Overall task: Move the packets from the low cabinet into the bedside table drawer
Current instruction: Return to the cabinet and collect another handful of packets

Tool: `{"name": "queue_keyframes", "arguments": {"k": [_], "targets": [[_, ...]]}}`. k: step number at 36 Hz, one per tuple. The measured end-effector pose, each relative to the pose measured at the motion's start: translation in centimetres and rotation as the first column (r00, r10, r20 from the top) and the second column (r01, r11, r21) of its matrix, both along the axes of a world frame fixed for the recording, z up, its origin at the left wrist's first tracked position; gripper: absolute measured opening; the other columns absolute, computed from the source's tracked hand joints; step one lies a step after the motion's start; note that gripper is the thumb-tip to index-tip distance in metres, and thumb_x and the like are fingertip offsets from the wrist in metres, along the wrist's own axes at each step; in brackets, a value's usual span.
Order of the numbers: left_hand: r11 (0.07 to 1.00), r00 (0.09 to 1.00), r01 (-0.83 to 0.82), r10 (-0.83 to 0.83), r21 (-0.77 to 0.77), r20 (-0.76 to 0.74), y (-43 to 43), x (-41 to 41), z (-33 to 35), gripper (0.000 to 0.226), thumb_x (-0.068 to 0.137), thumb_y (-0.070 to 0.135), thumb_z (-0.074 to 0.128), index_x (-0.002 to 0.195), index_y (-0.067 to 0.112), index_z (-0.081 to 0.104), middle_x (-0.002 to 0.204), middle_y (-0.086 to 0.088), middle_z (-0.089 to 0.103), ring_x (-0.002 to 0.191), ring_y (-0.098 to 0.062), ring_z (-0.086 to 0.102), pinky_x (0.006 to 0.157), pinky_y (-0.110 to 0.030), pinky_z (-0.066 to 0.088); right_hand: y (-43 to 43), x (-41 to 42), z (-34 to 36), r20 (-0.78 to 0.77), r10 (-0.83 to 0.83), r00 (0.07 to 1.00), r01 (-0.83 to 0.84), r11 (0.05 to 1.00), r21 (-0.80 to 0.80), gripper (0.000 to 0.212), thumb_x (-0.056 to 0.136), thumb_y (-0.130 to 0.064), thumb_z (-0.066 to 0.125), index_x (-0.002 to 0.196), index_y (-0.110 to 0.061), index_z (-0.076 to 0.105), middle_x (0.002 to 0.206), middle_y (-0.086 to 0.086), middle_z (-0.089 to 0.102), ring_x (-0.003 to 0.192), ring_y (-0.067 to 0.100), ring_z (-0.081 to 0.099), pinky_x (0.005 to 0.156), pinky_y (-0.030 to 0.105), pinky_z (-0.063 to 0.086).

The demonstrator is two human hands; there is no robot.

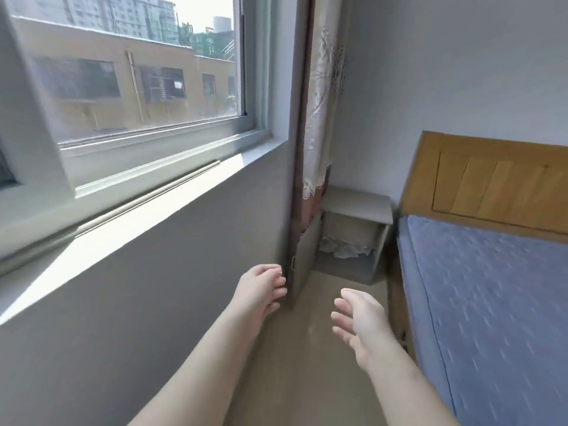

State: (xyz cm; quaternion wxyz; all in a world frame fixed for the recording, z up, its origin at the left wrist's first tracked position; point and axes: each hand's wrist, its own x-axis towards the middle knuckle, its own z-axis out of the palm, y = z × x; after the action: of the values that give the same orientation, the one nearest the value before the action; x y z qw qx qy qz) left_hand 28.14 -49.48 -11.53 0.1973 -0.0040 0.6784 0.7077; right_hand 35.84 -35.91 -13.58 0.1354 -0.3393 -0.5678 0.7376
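2 bare hands, 1 bedside table, 1 bed, 1 window, 1 curtain. The left hand (pixel 261 287) reaches forward close to the grey wall (pixel 153 287) under the window, its fingers loosely curled with nothing in them. The right hand (pixel 356 321) is held out beside it, apart from it, fingers spread and relaxed, also holding nothing.

Well ahead of both hands, in the corner, stands the bedside table (pixel 356 204) with a pale flat top. Below the top an open compartment shows a heap of pale crumpled things (pixel 344 249), too blurred to count or to tell whether they are packets. A grey panel (pixel 304 259) with a small handle stands out at the table's left side; whether it is a door or a drawer front I cannot tell.

The floor (pixel 307 364) is beige and runs as a narrow strip between the wall and the bed (pixel 491 302), which has a blue patterned cover and 1 wooden headboard (pixel 491 186). The window (pixel 138 72) on the left looks onto a yellow building, and sun falls on its white sill (pixel 123 229). The patterned curtain (pixel 319 103) hangs bunched at the window's right edge, down to the table.
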Motion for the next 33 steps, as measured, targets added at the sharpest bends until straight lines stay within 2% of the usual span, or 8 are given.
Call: {"name": "queue_keyframes", "arguments": {"k": [5,9,17,22,27,33], "targets": [[0.994,0.994,0.111,-0.11,-0.019,0.026,5.2,-9.6,-0.8,0.011,0.094,0.021,0.047,0.096,0.023,0.057,0.085,0.003,0.059,0.072,-0.012,0.058,0.064,-0.022,0.041,4.2,-8.2,-1.1,0.056,-0.085,0.995,0.087,0.996,-0.038,0.011,0.095,-0.02,0.049,0.087,-0.022,0.055,0.1,0.002,0.059,0.091,0.024,0.058,0.079,0.036,0.045],[0.99,0.99,0.141,-0.141,-0.025,-0.006,10.2,-17.0,-0.6,0.012,0.094,0.017,0.047,0.092,0.022,0.057,0.088,0.001,0.058,0.075,-0.015,0.055,0.069,-0.024,0.041,8.6,-14.4,-0.8,0.073,-0.139,0.988,0.14,0.99,-0.009,0.011,0.095,-0.019,0.049,0.087,-0.024,0.055,0.101,0.002,0.06,0.093,0.023,0.059,0.079,0.036,0.047],[0.949,0.957,0.29,-0.288,-0.127,0.036,21.5,-26.4,-4.0,0.011,0.094,0.017,0.048,0.095,0.021,0.057,0.088,0.003,0.058,0.074,-0.012,0.058,0.073,-0.026,0.045,18.1,-21.8,-4.3,0.144,-0.257,0.956,0.27,0.959,-0.081,0.014,0.096,-0.019,0.047,0.085,-0.025,0.053,0.106,0.004,0.058,0.096,0.024,0.058,0.082,0.036,0.046],[0.95,0.962,0.274,-0.27,-0.15,0.049,30.0,-33.3,-6.1,0.01,0.094,0.015,0.048,0.094,0.02,0.057,0.082,0.004,0.057,0.07,-0.011,0.056,0.066,-0.024,0.042,27.1,-27.7,-5.8,0.168,-0.288,0.943,0.303,0.95,-0.072,0.016,0.096,-0.019,0.046,0.083,-0.025,0.053,0.107,0.005,0.059,0.096,0.023,0.058,0.081,0.036,0.046],[0.955,0.97,0.24,-0.231,-0.175,0.072,39.9,-40.3,-7.7,0.009,0.095,0.017,0.049,0.096,0.021,0.058,0.09,0.001,0.059,0.077,-0.012,0.06,0.075,-0.028,0.046,37.2,-34.5,-6.7,0.194,-0.26,0.946,0.276,0.959,-0.058,0.016,0.096,-0.017,0.047,0.083,-0.023,0.053,0.105,0.005,0.058,0.095,0.023,0.057,0.081,0.035,0.046],[0.953,0.977,0.209,-0.193,-0.217,0.093,49.2,-47.8,-9.9,0.013,0.094,0.014,0.049,0.088,0.021,0.057,0.087,0.003,0.059,0.071,-0.011,0.058,0.064,-0.024,0.043,46.7,-42.3,-8.4,0.245,-0.201,0.948,0.219,0.975,-0.047,0.015,0.095,-0.016,0.048,0.083,-0.023,0.053,0.101,0.003,0.057,0.094,0.022,0.055,0.083,0.035,0.045]]}}
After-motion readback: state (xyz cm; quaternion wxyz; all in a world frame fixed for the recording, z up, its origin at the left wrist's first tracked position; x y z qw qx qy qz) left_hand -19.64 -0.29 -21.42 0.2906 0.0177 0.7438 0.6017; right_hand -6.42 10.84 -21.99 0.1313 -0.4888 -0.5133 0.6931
